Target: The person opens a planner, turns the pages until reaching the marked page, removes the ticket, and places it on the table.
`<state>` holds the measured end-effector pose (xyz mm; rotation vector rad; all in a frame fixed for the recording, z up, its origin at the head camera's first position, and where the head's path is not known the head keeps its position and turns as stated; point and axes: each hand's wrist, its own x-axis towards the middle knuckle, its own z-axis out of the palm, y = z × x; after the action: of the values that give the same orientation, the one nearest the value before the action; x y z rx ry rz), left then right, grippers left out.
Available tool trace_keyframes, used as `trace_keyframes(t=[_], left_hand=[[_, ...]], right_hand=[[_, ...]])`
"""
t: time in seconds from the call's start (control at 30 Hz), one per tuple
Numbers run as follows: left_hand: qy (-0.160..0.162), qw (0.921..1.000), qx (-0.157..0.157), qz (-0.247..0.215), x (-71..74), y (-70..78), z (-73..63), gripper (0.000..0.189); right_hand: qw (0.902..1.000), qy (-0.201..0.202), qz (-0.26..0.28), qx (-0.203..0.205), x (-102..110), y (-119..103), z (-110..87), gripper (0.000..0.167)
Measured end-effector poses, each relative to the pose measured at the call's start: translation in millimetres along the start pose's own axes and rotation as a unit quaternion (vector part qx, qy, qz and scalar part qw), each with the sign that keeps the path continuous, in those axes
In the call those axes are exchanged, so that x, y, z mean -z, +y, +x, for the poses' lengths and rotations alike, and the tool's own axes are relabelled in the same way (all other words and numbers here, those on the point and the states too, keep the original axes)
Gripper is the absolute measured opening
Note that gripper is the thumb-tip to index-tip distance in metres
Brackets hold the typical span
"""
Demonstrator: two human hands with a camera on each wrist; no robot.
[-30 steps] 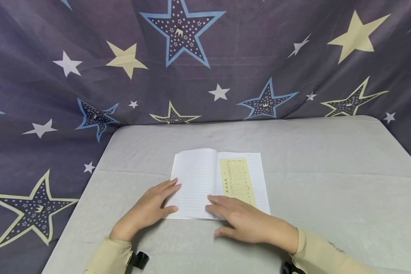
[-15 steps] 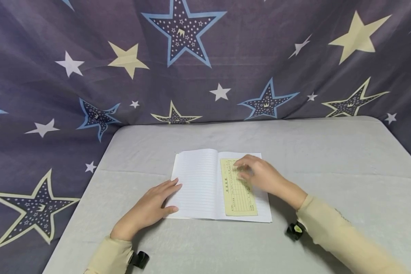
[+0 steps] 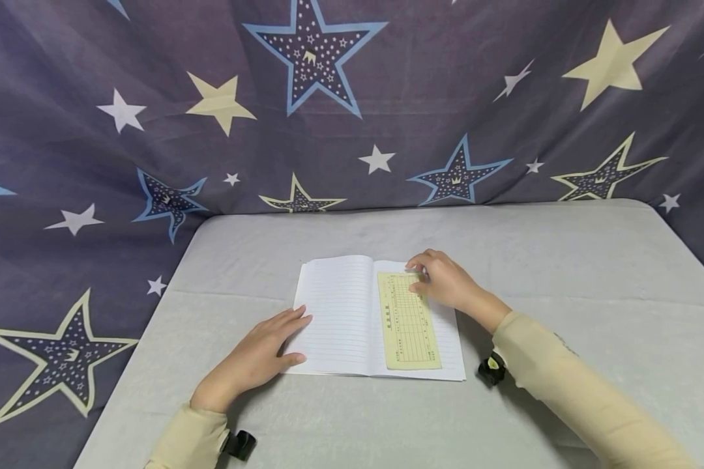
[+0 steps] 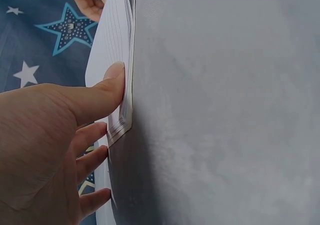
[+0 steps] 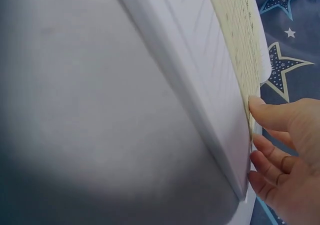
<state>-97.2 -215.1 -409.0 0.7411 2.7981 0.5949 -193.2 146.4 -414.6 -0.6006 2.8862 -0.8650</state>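
Note:
An open lined notebook (image 3: 337,332) lies on the table, with a yellow printed paper slip (image 3: 407,332) flat on its right page. My left hand (image 3: 261,355) rests on the notebook's left edge, fingers extended. In the left wrist view its thumb (image 4: 116,77) presses on the page near the corner, and the other fingertips (image 4: 102,152) lie by the edge. At the slip's upper end, my right hand (image 3: 442,280) pinches with curled fingers. The right wrist view has the thumb (image 5: 257,107) on the slip and the fingertips (image 5: 255,157) along the notebook's far edge.
A grey cloth covers the table (image 3: 563,293). Behind it and on the left hangs a dark curtain (image 3: 422,78) with a star print. Black wrist straps (image 3: 240,445) show at both sleeves.
My right hand has moved from the notebook's lower middle up to the slip's top end, uncovering the slip's lower part; its fingers have curled. The left hand stays in place.

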Motion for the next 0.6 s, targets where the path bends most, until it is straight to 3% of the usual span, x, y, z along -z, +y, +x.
trace_keyframes(t=[0.43,0.6], left_hand=[[-0.001,1.0,0.002,0.007,-1.7,-1.3,-0.9,0.068],[-0.003,1.0,0.006,0.006,-2.3,-2.7,-1.4,0.069]], right_hand=[[0.9969,-0.005,0.078,-0.011,-1,-2,2.5,0.034],[0.9959,0.015,0.088,-0.018,7,10,0.1,0.03]])
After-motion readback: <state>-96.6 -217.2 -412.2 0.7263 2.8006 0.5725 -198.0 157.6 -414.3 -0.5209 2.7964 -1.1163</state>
